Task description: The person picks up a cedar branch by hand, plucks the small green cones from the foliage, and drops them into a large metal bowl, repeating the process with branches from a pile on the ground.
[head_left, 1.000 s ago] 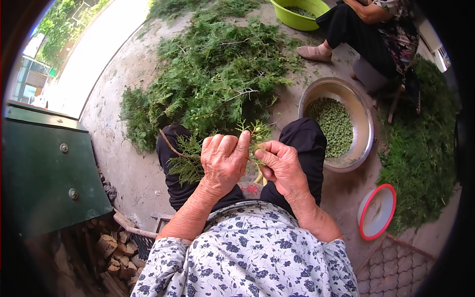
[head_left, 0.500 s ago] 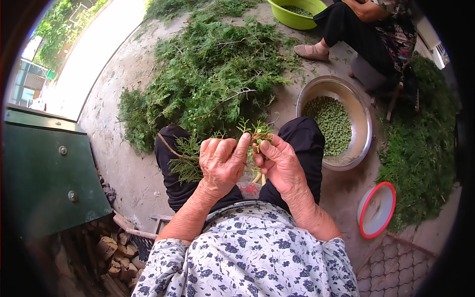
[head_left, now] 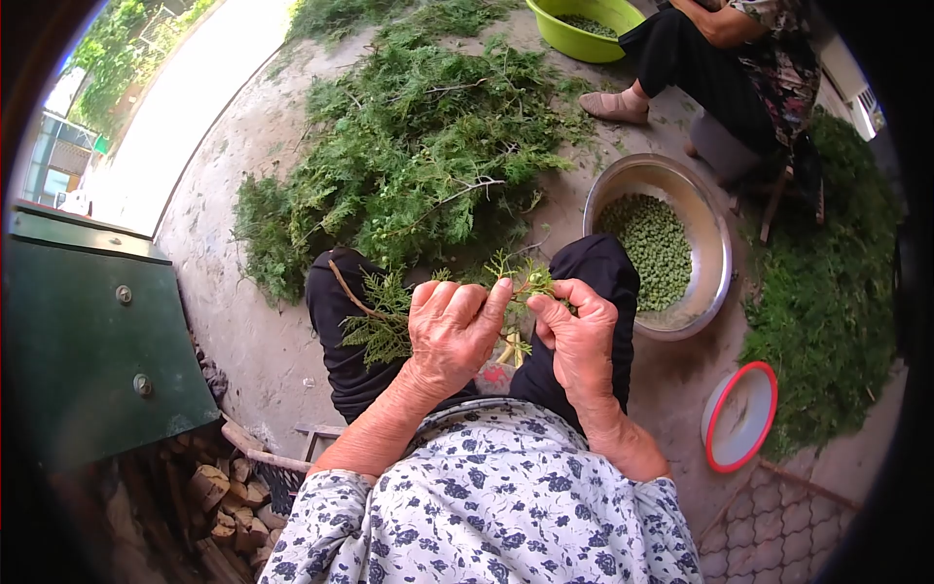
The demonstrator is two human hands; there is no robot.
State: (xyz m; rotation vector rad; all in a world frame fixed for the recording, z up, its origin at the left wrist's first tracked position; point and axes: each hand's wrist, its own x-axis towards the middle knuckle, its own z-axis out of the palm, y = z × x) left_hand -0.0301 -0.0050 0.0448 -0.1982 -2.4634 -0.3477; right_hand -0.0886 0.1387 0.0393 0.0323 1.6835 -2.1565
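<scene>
My left hand [head_left: 452, 329] is closed around a leafy conifer branch [head_left: 382, 319], held above my lap. Its brown stem and flat green sprays stick out to the left of my fist, and a green tip shows past the thumb. At that tip, the thumb and fingers of my right hand [head_left: 582, 336] are pinched together. Whether they hold a small cone or just the sprig is too small to tell. Just beyond my right knee stands a metal basin [head_left: 713, 234] partly filled with small green cones [head_left: 647, 251].
A big heap of conifer branches [head_left: 409, 161] lies ahead; more greenery [head_left: 827, 292] is at right. A person [head_left: 739, 68] sits at upper right near a lime-green basin [head_left: 574, 41]. A red-rimmed bowl [head_left: 741, 417], firewood [head_left: 233, 506] and a green metal box [head_left: 97, 341] are nearby.
Both hands have shifted slightly to the right with the branch. My right hand has moved a little farther from the left, and its wrist has turned more upright.
</scene>
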